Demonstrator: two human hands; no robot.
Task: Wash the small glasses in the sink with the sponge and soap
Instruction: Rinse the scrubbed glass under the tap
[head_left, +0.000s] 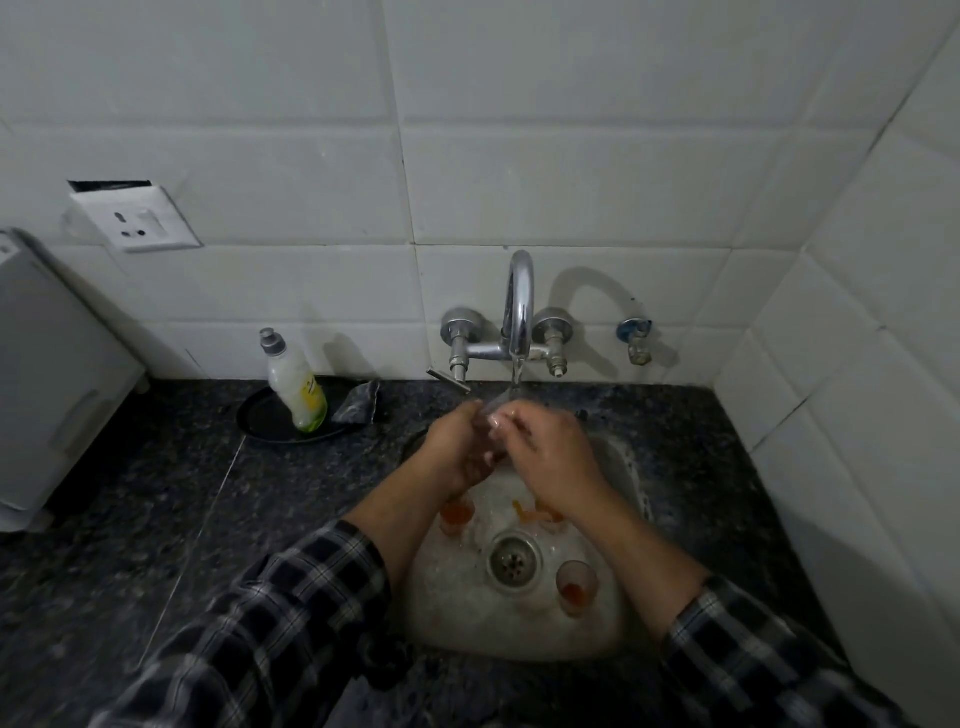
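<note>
As water (516, 378) falls, left hand (457, 449), right hand (553, 452) around glass (492, 422), axis blurred.

Orange-tinged small glasses (574, 584) upright in sink (447, 603)

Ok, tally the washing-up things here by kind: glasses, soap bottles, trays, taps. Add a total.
Small glasses: 3, one held by left hand and right hand under the water, two standing in the sink; a fourth may hide beneath the right wrist.
Soap bottle: 1
Black tray: 1
Tap: 1
Total: 6
</note>
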